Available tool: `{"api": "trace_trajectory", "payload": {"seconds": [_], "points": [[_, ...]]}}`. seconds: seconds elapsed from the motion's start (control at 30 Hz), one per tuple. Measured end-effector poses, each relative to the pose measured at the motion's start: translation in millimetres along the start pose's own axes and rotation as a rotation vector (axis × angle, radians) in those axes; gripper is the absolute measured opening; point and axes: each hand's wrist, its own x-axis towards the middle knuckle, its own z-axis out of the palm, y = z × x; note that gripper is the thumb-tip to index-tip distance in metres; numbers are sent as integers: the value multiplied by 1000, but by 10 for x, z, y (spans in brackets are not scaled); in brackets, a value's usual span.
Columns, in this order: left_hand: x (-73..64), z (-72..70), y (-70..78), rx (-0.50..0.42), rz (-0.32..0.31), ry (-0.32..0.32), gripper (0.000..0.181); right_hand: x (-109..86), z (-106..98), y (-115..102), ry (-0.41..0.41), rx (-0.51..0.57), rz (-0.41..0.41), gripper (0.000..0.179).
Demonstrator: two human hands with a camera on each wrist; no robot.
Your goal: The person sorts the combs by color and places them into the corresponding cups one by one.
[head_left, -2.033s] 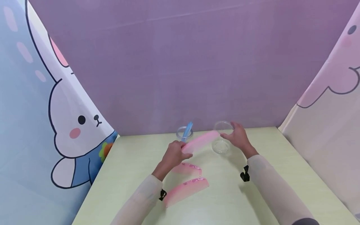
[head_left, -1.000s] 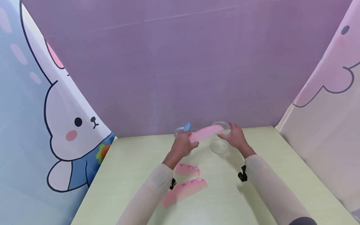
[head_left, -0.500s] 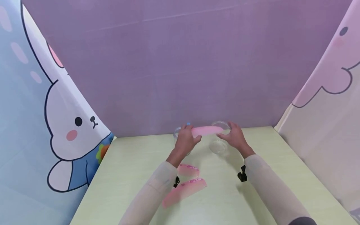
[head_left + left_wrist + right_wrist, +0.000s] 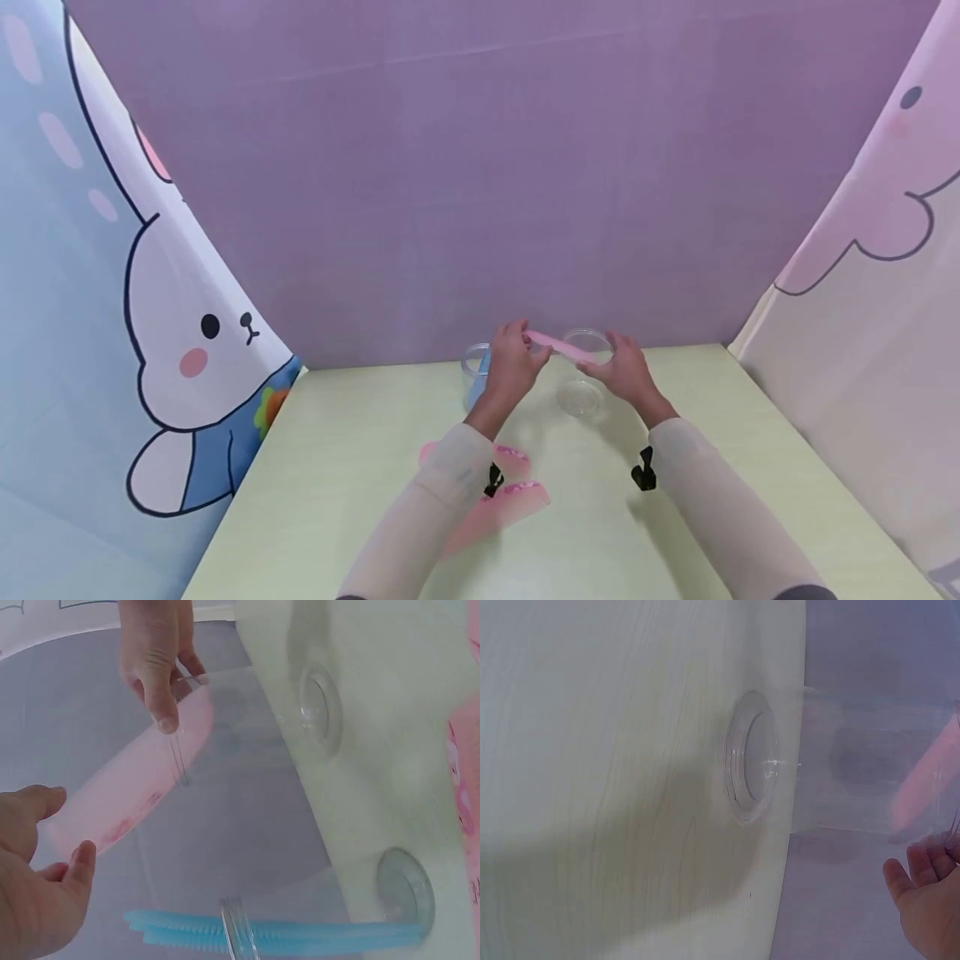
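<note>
My left hand (image 4: 513, 367) pinches one end of a pink comb (image 4: 558, 345) between thumb and fingers. The comb's other end reaches past the rim of a tall clear plastic cup (image 4: 247, 742), which stands upright on the table. My right hand (image 4: 627, 373) holds this cup at its rim, with the thumb on the near side. Through the cup's wall, the comb end (image 4: 922, 780) shows pink in the right wrist view. In the left wrist view, the comb (image 4: 135, 772) lies slanted between both hands.
A second clear cup (image 4: 475, 360) with light-blue bendy straws (image 4: 300, 936) stands left of the first. Two pink combs with floral trim, a farther comb (image 4: 516, 460) and a nearer comb (image 4: 517, 507), lie partly under my left arm. A purple backdrop (image 4: 480, 183) rises behind the table.
My left hand has moved right and away, carrying the comb to the right cup and turning it so its right end slants down. My right hand has stayed at the cup's rim.
</note>
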Motion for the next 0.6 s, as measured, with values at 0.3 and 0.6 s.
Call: {"api": "trace_trajectory", "payload": {"seconds": [0.3, 0.6], "points": [[-58, -5, 42, -82, 26, -130, 52, 47, -39, 23, 9, -33, 10, 95], [-241, -82, -212, -73, 142, -210, 48, 34, -40, 8, 4, -37, 13, 96]]}}
